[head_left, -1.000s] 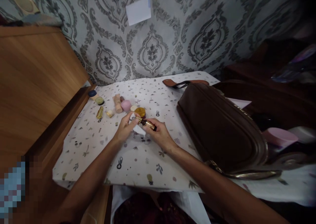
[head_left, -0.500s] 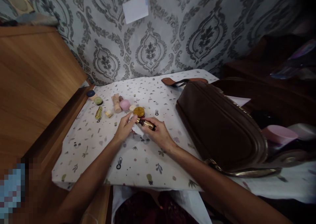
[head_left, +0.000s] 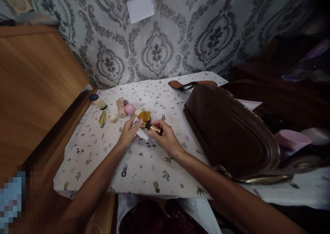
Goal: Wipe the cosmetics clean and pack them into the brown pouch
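Observation:
My left hand (head_left: 129, 132) is closed on a white wipe (head_left: 141, 133) and the gold cap end of a small dark-and-gold bottle (head_left: 155, 129). My right hand (head_left: 166, 137) has its fingers wrapped round the bottle's other end. Just beyond my hands lies a round amber jar (head_left: 145, 116). To its left are a pink rounded item (head_left: 130, 109) and a beige tube (head_left: 120, 107). Farther left are a small cream-coloured jar (head_left: 112, 118), a gold bottle (head_left: 102, 117) and a green-topped jar (head_left: 102, 105).
A large brown bag (head_left: 227, 130) covers the table's right side, with a pink item (head_left: 292, 139) in its opening. Its strap (head_left: 180, 86) lies behind. A wooden cabinet (head_left: 38, 86) borders the left. White paper (head_left: 141, 7) is on the patterned wall.
The white wipe in my left hand has shifted slightly left. Both hands keep their hold, and the view has moved very slightly.

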